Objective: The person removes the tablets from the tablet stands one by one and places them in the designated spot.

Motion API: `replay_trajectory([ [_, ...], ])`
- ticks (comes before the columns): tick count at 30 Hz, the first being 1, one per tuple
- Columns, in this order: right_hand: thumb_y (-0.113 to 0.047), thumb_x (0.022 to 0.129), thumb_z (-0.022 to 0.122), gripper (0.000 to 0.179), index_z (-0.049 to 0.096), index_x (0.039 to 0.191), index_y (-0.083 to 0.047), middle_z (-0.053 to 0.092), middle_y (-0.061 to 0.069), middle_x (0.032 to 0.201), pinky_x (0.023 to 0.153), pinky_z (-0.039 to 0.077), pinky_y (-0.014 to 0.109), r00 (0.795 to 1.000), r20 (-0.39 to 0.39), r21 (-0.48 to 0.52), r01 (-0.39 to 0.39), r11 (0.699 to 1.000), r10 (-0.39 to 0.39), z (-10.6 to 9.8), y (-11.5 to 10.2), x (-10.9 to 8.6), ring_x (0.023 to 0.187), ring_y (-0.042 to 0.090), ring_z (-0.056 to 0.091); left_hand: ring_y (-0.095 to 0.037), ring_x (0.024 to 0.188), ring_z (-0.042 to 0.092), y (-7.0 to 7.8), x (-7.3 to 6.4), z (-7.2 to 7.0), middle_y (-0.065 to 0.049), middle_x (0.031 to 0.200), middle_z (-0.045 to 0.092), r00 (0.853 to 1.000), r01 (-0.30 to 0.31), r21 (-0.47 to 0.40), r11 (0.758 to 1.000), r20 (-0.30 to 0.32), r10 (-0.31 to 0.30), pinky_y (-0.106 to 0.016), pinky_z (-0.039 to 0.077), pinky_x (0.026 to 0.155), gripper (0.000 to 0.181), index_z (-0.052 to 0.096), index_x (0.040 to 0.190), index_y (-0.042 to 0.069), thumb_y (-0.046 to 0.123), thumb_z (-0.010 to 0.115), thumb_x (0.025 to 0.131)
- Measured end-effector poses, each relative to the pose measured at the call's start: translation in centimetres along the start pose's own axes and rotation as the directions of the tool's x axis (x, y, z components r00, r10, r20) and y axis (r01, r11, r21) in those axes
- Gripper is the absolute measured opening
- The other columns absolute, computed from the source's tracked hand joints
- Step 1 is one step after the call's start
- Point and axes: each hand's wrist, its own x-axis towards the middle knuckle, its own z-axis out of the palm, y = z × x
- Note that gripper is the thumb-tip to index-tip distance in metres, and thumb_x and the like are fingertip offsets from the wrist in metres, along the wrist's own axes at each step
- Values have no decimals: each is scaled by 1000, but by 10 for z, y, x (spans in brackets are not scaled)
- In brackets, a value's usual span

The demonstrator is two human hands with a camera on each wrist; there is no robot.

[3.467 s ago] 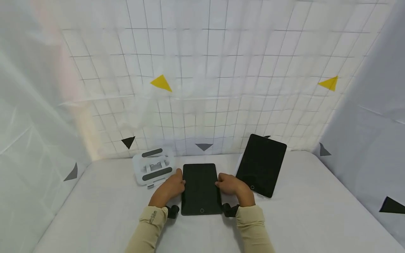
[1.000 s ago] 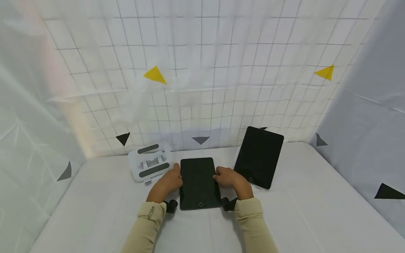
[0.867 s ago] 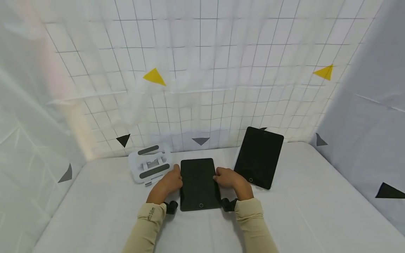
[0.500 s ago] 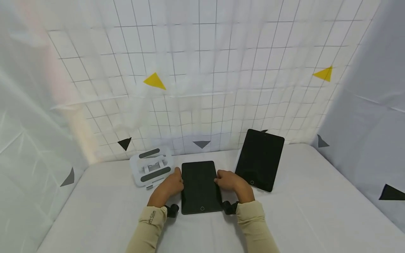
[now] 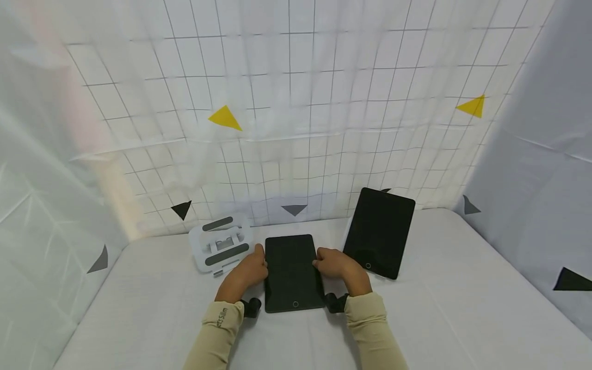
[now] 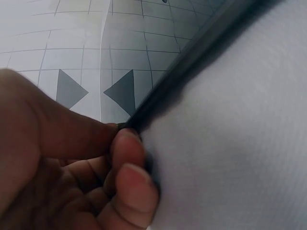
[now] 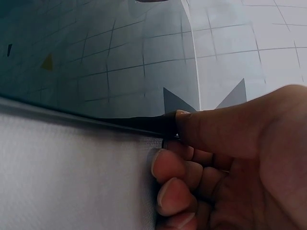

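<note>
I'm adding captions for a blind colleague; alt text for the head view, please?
A person's left hand and right hand grip the side edges of a black tablet on a white table. A second black tablet appears propped up at right; a white-and-grey stand sits at left.

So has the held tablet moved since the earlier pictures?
No, not visibly: in the head view, the held tablet keeps its place below the middle grey triangle. Both shift slightly together in the picture, so that looks like camera motion.
</note>
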Motion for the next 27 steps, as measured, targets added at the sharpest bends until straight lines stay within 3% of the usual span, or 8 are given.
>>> replay_trajectory([
  [11,-16,108,57,16,55,94,-8,54,7,84,69,43,39,1000,-9,10,10,1000,-10,0,0,-1,77,23,53,-25,63,45,-1,-2,0,-9,73,46,999,-46,10,999,-22,46,-37,36,60,12,39,111,-5,-2,47,103],
  [27,-16,108,57,16,56,94,-8,55,7,84,69,44,39,1000,-12,7,7,1000,-7,0,-1,-4,77,23,53,-27,65,47,-1,-1,2,-12,76,49,999,-39,9,999,-17,39,-38,38,61,18,39,119,-9,-1,47,104],
])
